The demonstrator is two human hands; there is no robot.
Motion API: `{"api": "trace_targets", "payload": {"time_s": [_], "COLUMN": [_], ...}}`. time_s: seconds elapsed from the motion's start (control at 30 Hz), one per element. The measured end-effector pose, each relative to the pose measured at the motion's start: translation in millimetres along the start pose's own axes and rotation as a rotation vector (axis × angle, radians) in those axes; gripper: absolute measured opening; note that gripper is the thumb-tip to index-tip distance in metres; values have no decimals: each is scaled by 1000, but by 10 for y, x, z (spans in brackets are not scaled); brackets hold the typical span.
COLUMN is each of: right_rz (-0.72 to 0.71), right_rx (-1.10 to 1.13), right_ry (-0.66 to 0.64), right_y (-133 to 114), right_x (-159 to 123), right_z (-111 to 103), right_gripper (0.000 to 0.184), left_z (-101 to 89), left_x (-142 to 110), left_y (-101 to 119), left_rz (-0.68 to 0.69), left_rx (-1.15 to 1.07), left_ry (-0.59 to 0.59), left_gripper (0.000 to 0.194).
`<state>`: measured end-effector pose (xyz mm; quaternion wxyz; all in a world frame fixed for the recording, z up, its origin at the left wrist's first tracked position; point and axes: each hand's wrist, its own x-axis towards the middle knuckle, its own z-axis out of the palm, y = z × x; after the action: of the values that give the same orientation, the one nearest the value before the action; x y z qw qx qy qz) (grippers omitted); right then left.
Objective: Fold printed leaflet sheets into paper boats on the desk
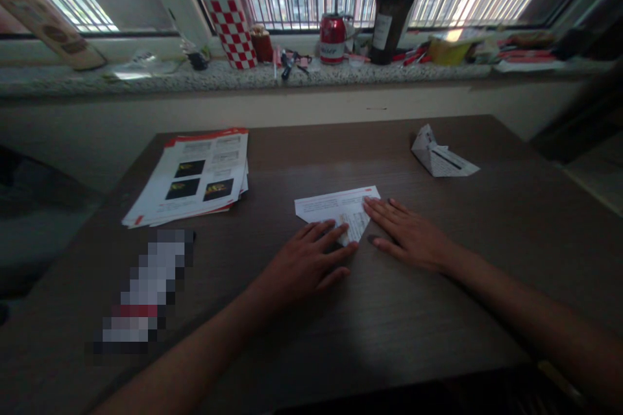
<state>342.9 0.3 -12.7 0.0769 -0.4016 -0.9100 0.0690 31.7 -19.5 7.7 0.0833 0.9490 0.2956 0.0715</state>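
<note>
A folded sheet of printed paper [335,203] lies flat near the middle of the dark table, with slanted folds along its near side. My left hand [314,256] rests over its near left part, fingers spread and stretched out, hiding some of the lower edge. On the paper's right edge lie the fingertips of my right hand [409,233], its fingers extended and the thumb apart. Neither hand grips anything. Farther back on the right sits a folded paper shape [440,154], also printed, with one part standing up.
A stack of printed sheets [199,175] lies at the back left of the table [302,350]. Nearer is a pixelated oblong item [146,292]. The windowsill behind holds a red can [332,39], a dark cup [388,26] and a checkered bottle [232,32].
</note>
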Motion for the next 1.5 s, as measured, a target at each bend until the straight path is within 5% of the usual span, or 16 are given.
{"api": "trace_targets", "payload": {"time_s": [0.83, 1.5], "right_rz": [91, 42], "right_rx": [23, 75], "right_ry": [140, 102], "right_y": [21, -48], "right_x": [58, 47], "right_z": [-30, 12], "right_gripper": [66, 57], "left_z": [2, -6], "left_x": [-29, 1], "left_y": [-62, -24], "left_rz": [37, -14], "left_rx": [-2, -4], "left_ry": [-22, -23], "left_gripper": [49, 53]}}
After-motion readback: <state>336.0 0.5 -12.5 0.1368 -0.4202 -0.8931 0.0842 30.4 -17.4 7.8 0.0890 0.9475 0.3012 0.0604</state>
